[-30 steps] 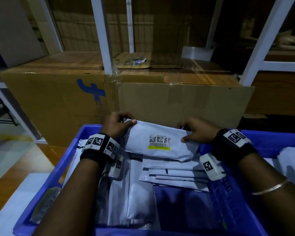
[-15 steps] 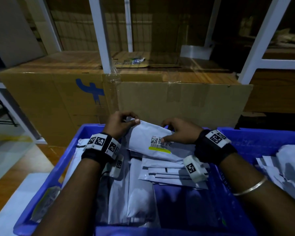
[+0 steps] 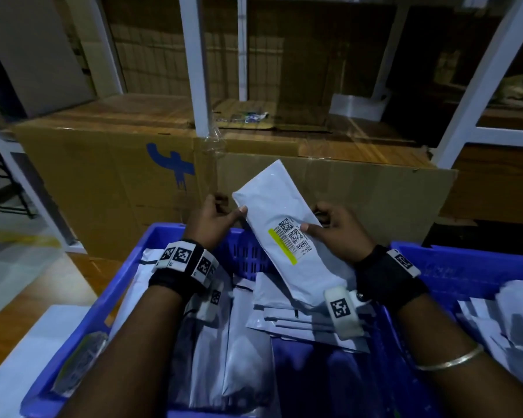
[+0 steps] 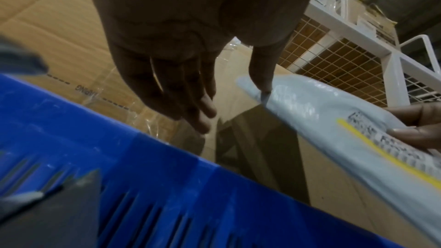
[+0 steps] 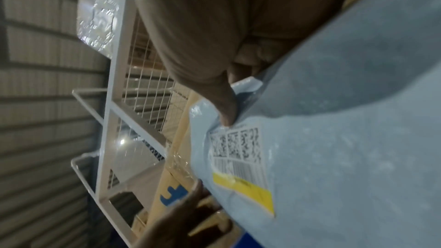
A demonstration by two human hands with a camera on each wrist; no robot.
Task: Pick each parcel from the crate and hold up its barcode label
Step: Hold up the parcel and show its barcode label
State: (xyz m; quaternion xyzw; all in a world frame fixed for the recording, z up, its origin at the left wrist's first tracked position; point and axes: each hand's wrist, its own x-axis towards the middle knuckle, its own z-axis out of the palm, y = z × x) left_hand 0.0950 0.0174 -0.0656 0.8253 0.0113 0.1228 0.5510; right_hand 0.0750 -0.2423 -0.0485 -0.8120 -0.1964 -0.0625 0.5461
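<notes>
A pale grey parcel (image 3: 272, 212) is held tilted above the far end of the blue crate (image 3: 163, 236), its top corner leaning up and left. Its barcode label (image 3: 293, 239) with a yellow strip faces me. My right hand (image 3: 317, 221) pinches the parcel's right edge, thumb on the label (image 5: 236, 150) and fingers behind. My left hand (image 3: 224, 212) only touches the left edge with its thumb. In the left wrist view its fingers (image 4: 190, 101) hang relaxed, apart from the parcel (image 4: 322, 105). Several more parcels (image 3: 245, 357) lie in the crate.
A large cardboard box (image 3: 103, 176) stands right behind the crate. White rack posts (image 3: 194, 70) rise over it. A second blue crate (image 3: 453, 267) at the right holds more parcels (image 3: 511, 321). Wooden floor (image 3: 27, 291) shows at the left.
The parcel has risen from the crate and turned from lying crosswise to standing tilted. My right hand slid inward onto the label. My left hand loosened from a pinch to a thumb touch.
</notes>
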